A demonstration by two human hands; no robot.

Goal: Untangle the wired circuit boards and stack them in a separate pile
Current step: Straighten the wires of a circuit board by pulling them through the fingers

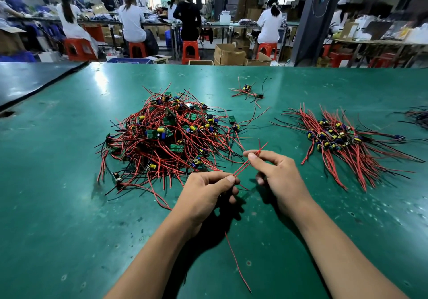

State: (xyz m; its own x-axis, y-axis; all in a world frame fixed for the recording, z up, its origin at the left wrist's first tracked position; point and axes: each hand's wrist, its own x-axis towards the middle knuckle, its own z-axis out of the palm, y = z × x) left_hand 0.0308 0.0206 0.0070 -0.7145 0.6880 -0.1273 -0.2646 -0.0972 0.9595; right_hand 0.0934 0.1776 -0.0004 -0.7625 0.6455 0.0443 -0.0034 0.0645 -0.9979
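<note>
A tangled heap of small green circuit boards with red and black wires (166, 136) lies at the table's centre left. A tidier pile of wired boards (335, 141), wires lying roughly parallel, sits at the right. My left hand (208, 192) grips a wired board, mostly hidden inside the fist, with a red wire trailing down toward me. My right hand (275, 173) pinches that board's red wires (245, 166) between thumb and forefinger, just above the left hand. Both hands hover between the two piles, near the front.
The green table mat (69, 206) stretches wide around the piles. A small cluster of wired boards (249, 91) lies farther back, and more wires (419, 116) poke in at the right edge. Several seated people work at benches beyond the table.
</note>
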